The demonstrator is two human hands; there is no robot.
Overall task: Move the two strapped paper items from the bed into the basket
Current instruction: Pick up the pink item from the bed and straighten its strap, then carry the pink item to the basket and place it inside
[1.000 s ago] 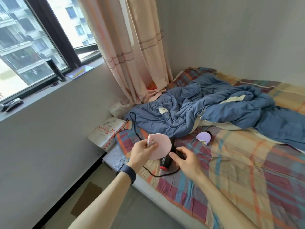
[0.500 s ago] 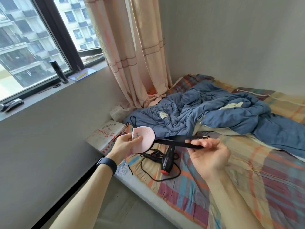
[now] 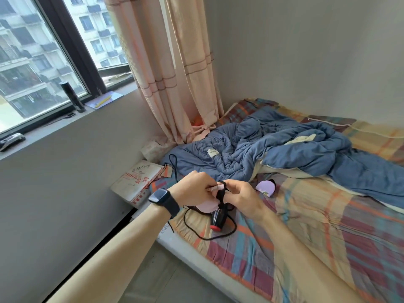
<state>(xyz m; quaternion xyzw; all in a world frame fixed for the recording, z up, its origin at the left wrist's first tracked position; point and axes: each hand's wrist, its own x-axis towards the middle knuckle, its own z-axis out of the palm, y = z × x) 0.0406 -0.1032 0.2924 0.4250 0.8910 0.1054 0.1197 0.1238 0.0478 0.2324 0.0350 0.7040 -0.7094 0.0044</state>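
Observation:
My left hand point(image 3: 194, 188) grips a pink paper item point(image 3: 206, 207) above the near corner of the bed; most of the paper hangs below my palm. Its black strap point(image 3: 220, 193) is bunched and looped around the fingers of my right hand point(image 3: 240, 196), which pinches it right beside my left hand. A second, purple paper item point(image 3: 265, 186) with a black strap lies on the plaid sheet point(image 3: 328, 226) just right of my hands. No basket is in view.
A black hair dryer point(image 3: 217, 218) with a red tip and its looped cord point(image 3: 205, 234) lie under my hands. A crumpled blue quilt point(image 3: 273, 154) covers the far bed. A white box point(image 3: 136, 182) sits by the wall, under the curtain point(image 3: 172, 73).
The strap was stretched out to the right half a second ago; my right hand has come back to my left hand, with the strap gathered around its fingers. The view has shifted slightly.

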